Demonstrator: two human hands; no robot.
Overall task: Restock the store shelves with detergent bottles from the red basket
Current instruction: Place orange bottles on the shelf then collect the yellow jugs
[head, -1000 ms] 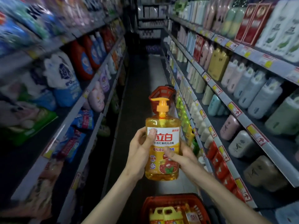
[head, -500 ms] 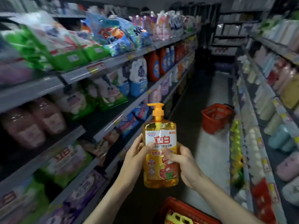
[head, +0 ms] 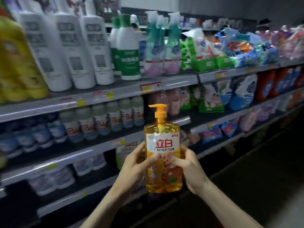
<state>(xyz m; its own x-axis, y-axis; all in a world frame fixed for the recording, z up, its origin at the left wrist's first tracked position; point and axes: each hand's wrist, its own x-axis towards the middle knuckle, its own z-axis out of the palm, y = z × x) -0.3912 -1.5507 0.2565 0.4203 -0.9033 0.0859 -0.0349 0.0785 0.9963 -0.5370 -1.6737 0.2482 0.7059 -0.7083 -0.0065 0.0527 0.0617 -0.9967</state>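
Orange dish-detergent bottle (head: 163, 162) upright, mid-air before shelves (head: 177, 83). Left hand (head: 136, 163) and right hand (head: 189, 163) grip sides, fingers (head: 153, 157) curled round it (thumbs in front). Best: find matching gap, set base flat.

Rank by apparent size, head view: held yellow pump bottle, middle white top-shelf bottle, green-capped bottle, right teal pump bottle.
1. yellow pump bottle and white bottle: about alike; the yellow one is nearer, so unranked.
2. green-capped bottle
3. teal pump bottle

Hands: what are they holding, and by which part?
The left hand and right hand grip the orange detergent bottle by its body's sides, thumbs on its front.
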